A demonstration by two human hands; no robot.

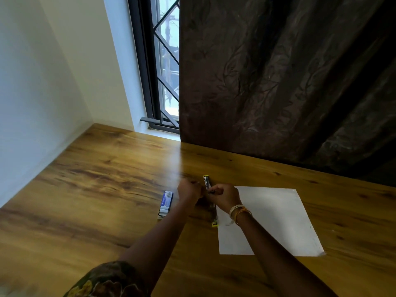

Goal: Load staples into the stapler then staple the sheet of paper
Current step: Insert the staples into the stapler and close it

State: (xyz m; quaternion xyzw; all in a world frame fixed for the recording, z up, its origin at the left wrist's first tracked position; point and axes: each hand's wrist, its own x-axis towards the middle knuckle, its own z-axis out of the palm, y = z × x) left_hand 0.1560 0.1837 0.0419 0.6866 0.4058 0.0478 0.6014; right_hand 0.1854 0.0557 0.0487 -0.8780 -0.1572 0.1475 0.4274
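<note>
A yellow and black stapler (pixel 207 184) lies swung fully open along the left edge of a white sheet of paper (pixel 274 219), its far end pointing to the window and its near end (pixel 214 222) resting on the paper's edge. My right hand (pixel 225 196) grips the middle of the stapler. My left hand (pixel 189 189) is closed right beside it on the left, fingers pinched at the stapler; whether it holds staples is hidden. A small blue and white staple box (pixel 166 203) lies open on the table to the left of my left wrist.
The wooden table (pixel 96 189) runs to a white wall on the left and a barred window (pixel 165 82) at the back. A dark brown curtain (pixel 278 82) hangs down to the table's far edge behind the paper.
</note>
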